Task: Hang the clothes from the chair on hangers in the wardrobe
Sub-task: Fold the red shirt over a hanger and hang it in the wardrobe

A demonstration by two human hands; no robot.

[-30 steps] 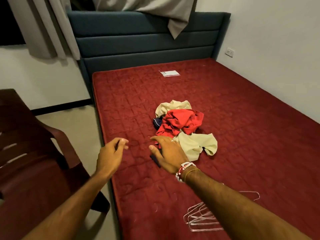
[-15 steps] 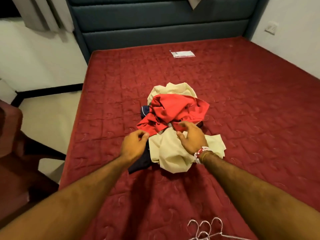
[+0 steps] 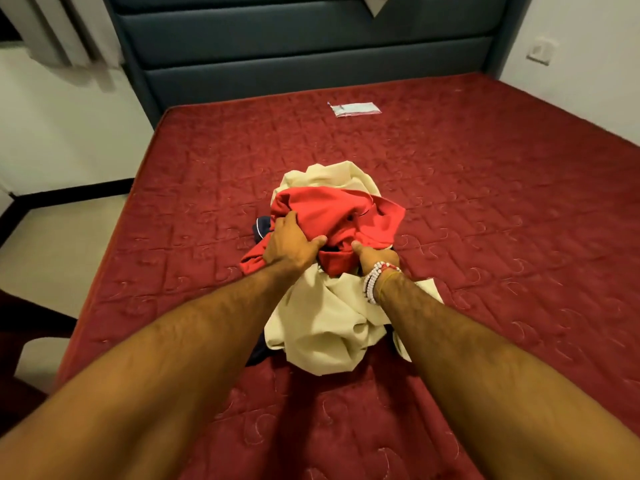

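Fingers [image 3: 288, 220] of left hand [image 3: 291, 245] curl into crumpled red fabric garment [image 3: 332, 213], clenching its left side. Same garment is gripped by right hand [image 3: 372, 258]: thumb on top, other fingers buried under a fold. Red garment lies bunched over rumpled cream cloth [image 3: 322, 327] and dark navy garment [image 3: 260, 231], all piled about the middle of dark red quilted mattress [image 3: 502, 237]. White beaded bracelets [image 3: 371, 282] on right wrist. Small flat white packet [image 3: 355, 109] lies near mattress head end. Grey-blue padded headboard [image 3: 311, 46] stands against mattress far edge.
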